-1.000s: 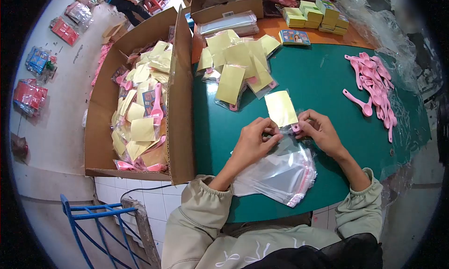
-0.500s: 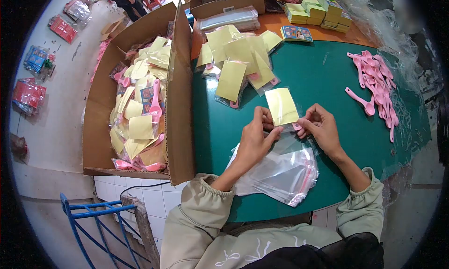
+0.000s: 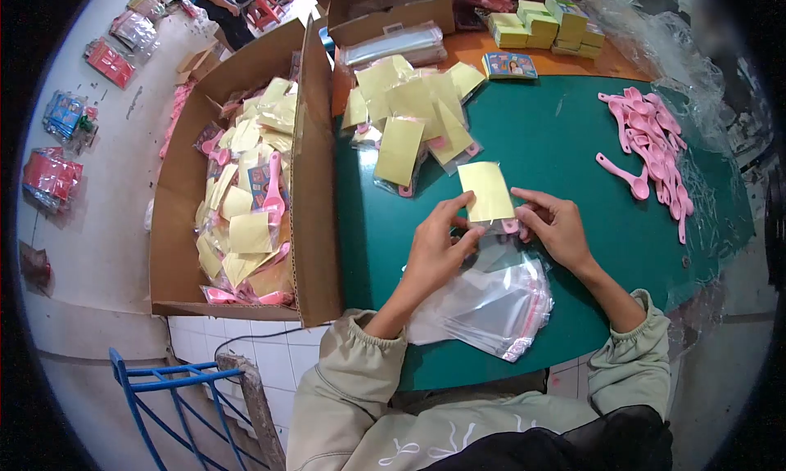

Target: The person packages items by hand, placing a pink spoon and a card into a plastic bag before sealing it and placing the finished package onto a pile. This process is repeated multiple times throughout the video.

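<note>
the packet [image 3: 488, 191] is between left hand [image 3: 440, 243] and right hand [image 3: 560, 232], the left holding its lower left corner, the right its lower right.

No readable text, labels, numbers

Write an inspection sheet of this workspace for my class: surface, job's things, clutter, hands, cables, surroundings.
Surface: green table, orange area at the far end.
Job's things: packet with yellow card and pink handle; clear bags, fanned out; pink spoons at right; packet heap at left.
Clutter: crumpled plastic along the right side.
Hands: left hand grips the packet's lower left; right hand at its lower right, grip unclear.
Cables: dark cable over white tiles.
Surroundings: cardboard box holding more packets; blue metal frame; person beyond.
</note>
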The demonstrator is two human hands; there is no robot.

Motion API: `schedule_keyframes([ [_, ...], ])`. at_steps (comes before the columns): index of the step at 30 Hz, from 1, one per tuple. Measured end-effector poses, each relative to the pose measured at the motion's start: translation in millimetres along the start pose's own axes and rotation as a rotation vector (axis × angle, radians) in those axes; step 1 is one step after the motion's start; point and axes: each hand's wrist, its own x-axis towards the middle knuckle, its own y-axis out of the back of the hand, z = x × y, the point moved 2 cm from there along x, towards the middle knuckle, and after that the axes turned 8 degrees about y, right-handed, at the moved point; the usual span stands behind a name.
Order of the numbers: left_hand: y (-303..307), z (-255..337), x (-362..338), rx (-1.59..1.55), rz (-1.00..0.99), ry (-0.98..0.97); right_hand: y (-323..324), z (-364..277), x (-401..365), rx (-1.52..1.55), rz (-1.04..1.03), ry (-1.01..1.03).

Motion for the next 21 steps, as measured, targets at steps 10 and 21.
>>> schedule_keyframes([
  [10, 29, 12, 44, 0.922, 0.272, -0.277, 104, 18, 14, -1.316, 0.320, 0.284],
  [21, 40, -7, 93, 1.023, 0.432, -0.247, 118, 44, 18, -1.131, 0.307, 0.284],
])
